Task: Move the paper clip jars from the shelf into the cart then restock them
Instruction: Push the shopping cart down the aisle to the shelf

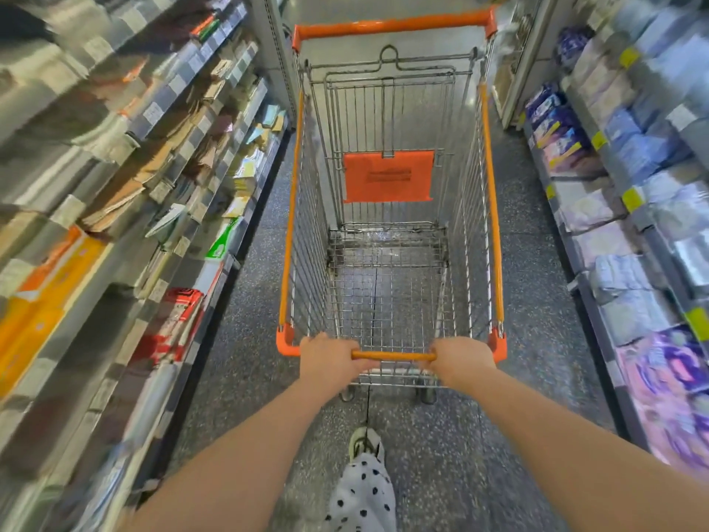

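Note:
A wire shopping cart (495, 240) with orange trim stands in the aisle straight ahead of me; its basket holds nothing. My left hand (328, 355) and my right hand (460, 357) both grip the orange handle bar (393, 355) at the cart's near end. An orange flap hangs on the child seat panel inside the cart. No paper clip jars can be made out; the shelves on both sides are blurred.
Stationery shelves (126, 209) with notebooks, envelopes and packs line the left side. Shelves (629, 209) of blue and purple packets line the right. The speckled grey floor (245, 339) runs between them. My foot in a white shoe (364, 443) is below the cart handle.

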